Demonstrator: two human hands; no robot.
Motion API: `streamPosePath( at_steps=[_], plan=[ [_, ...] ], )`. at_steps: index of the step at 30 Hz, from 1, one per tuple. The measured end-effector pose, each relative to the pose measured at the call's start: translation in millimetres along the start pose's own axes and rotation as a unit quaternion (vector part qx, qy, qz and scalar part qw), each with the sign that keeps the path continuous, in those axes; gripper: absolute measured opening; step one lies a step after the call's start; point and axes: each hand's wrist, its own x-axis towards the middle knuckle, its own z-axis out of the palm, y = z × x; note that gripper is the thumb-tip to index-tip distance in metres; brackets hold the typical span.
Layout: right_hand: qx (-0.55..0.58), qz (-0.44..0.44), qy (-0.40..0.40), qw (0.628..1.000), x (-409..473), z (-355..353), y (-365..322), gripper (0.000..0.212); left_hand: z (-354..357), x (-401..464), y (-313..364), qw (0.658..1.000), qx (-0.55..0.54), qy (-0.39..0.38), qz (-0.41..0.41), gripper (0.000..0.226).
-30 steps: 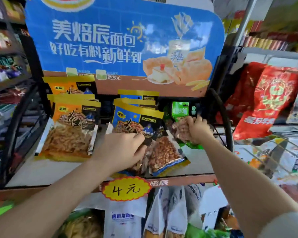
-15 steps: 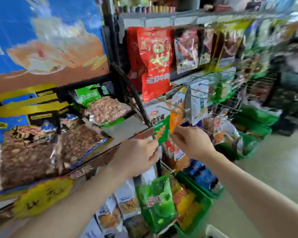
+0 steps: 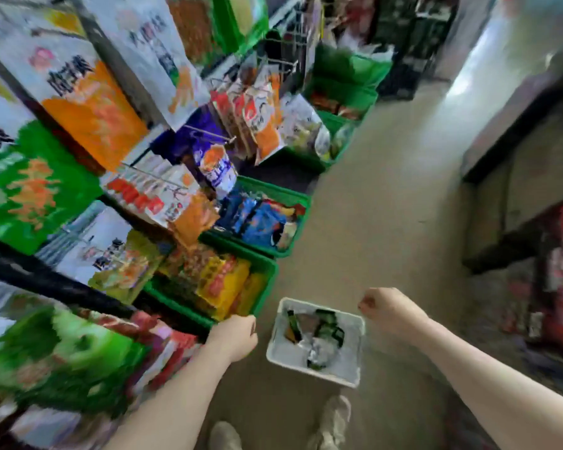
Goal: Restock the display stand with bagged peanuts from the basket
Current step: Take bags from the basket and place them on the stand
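I am looking down at the floor. A white basket (image 3: 355,326) stands there between my hands, just ahead of my feet. Inside it lie several bagged peanuts (image 3: 325,332), green, dark and silvery, blurred. My left hand (image 3: 236,336) hovers above the floor left of the basket with its fingers curled, holding nothing. My right hand (image 3: 387,311) hovers just right of the basket's far corner, curled into a fist and holding nothing. The display stand is out of view.
Green crates (image 3: 267,264) full of snack packs line the floor on the left, under racks of hanging snack bags (image 3: 91,108). A bare concrete aisle (image 3: 387,190) runs ahead. A dark shelf unit (image 3: 517,196) stands on the right. My shoes (image 3: 333,420) are below the basket.
My view swung from the display stand rightward and down to the floor. Both hands left the shelf with its peanut bags and dropped toward the white basket, holding nothing.
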Motion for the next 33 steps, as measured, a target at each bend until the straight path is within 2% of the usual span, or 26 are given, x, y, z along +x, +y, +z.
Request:
streamPosePath(
  at_steps=[2,4,7,11,16,19,22,26,30,33],
  plan=[
    [0.022,0.041,-0.021,0.999,28,22,32,0.032,34,35,13,0.999,-0.016,-0.028,0.001,0.024],
    [0.052,0.082,-0.040,0.994,64,60,60,0.029,71,78,22,0.998,-0.022,-0.051,0.010,0.023],
    [0.089,0.133,-0.067,0.985,119,136,97,0.021,124,145,35,0.996,-0.013,-0.084,0.018,0.028],
    [0.119,0.168,-0.098,0.974,194,245,131,0.022,201,251,40,0.993,0.000,-0.119,0.025,0.032],
    [0.131,0.182,-0.119,0.967,275,370,163,0.021,290,367,32,0.993,0.072,-0.081,0.056,0.032],
    [0.134,0.190,-0.131,0.964,313,433,177,0.020,337,419,26,0.991,0.101,-0.041,0.073,0.048],
    [0.149,0.220,-0.120,0.957,339,474,183,0.020,371,450,25,0.993,0.094,-0.031,0.071,0.055],
    [0.200,0.272,-0.093,0.937,363,497,179,0.038,382,466,24,0.999,0.010,-0.011,0.038,0.068],
    [0.237,0.339,-0.023,0.910,375,508,169,0.087,384,469,20,0.990,0.041,-0.052,0.121,0.059],
    [0.267,0.362,-0.049,0.892,385,511,157,0.111,387,472,16,0.987,0.011,-0.075,0.140,0.053]
  ],
)
